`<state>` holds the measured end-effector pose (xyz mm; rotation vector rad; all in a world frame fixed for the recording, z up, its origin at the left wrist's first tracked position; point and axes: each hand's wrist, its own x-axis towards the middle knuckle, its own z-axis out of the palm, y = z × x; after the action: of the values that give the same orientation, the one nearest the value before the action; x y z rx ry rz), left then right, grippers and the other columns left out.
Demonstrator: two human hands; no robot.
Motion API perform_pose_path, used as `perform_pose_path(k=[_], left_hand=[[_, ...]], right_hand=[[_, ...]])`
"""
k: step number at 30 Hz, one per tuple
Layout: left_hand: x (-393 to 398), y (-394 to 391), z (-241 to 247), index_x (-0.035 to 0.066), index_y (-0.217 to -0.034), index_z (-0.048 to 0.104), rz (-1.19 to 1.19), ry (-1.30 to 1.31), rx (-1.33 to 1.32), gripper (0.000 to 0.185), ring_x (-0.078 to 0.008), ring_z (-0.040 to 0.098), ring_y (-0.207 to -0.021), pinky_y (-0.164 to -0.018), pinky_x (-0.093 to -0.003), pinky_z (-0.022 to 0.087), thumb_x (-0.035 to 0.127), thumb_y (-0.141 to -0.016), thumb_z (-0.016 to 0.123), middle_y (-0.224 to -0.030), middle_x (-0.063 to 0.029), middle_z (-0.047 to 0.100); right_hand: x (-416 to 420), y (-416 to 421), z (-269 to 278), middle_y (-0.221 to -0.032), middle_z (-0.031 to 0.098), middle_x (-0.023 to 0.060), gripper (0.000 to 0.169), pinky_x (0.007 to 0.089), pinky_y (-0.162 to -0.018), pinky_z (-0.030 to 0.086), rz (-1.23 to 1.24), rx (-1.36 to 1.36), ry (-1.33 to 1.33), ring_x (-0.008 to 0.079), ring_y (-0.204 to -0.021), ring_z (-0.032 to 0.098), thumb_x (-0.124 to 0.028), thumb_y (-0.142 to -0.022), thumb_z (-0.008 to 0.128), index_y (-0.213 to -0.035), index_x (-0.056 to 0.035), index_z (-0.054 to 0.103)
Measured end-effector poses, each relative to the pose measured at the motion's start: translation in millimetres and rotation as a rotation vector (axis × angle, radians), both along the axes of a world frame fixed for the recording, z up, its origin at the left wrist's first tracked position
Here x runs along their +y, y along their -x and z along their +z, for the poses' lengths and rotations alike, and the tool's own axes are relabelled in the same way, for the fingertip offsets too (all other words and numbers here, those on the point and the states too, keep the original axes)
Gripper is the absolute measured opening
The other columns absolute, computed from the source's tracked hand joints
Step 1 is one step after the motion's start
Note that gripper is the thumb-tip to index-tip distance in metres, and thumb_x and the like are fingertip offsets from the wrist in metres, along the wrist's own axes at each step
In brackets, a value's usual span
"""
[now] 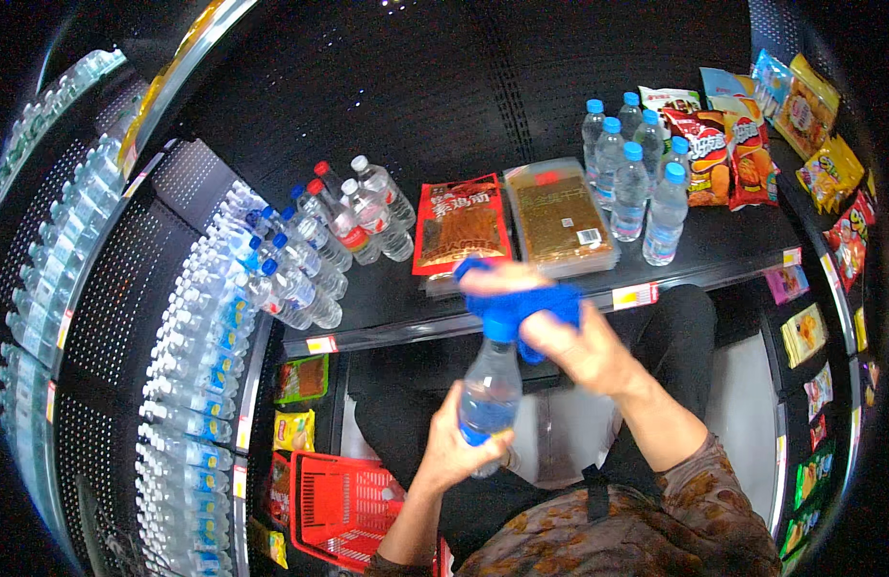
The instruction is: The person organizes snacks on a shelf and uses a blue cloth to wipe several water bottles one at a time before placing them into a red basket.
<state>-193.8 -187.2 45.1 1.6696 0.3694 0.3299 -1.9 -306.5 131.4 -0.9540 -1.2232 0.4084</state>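
Upright, slightly tilted, a clear plastic water bottle [491, 389] with a blue cap is gripped around its lower part by my left hand [459, 440]. A blue cloth [520, 299] is held in my right hand [581, 339], beside and above the bottle's cap; the hand and cloth are blurred. Behind them on the black shelf lie a red snack packet [464, 223] and a stack of flat brown food packets [560, 216]. Water bottles with light blue caps [664, 216] stand to their right. More bottles with blue, red and white caps [300, 278] stand to their left.
A red plastic shopping basket [322, 498] is at the lower left, near my left forearm. The shelf's front edge [430, 328] runs just beyond my hands. Rows of bottled water [192, 404] fill the left rack. Snack bags [751, 151] stand at the right, with more packets [804, 335] on the side shelves.
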Motion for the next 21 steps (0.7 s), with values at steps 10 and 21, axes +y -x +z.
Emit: perform_pose_path(k=[10,21], left_hand=[[-35,-5,4,0.001,-0.115,0.055,-0.063,-0.246,0.117,0.058,-0.0178,0.067,-0.087,-0.079,-0.0327,0.054,0.022,-0.068,0.082,-0.096,-0.0118,0.069],[-42,-32,11,0.001,-0.116,0.051,0.201,-0.272,0.046,0.056,-0.0199,0.066,-0.090,-0.080,-0.0339,0.053,0.018,-0.072,0.081,-0.103,-0.0122,0.066]], right_hand=[[-10,1,-17,-0.083,0.063,-0.0011,0.030,0.0213,-0.064,0.045,-0.124,0.361,0.302,0.0042,-0.068,0.052,-0.034,-0.102,0.057,-0.107,-0.0066,0.068],[8,42,-69,-0.132,0.057,0.0125,0.061,0.0355,-0.102,0.044,-0.283,0.412,0.205,0.0208,-0.118,0.056,-0.041,-0.103,0.052,-0.147,-0.0016,0.038]])
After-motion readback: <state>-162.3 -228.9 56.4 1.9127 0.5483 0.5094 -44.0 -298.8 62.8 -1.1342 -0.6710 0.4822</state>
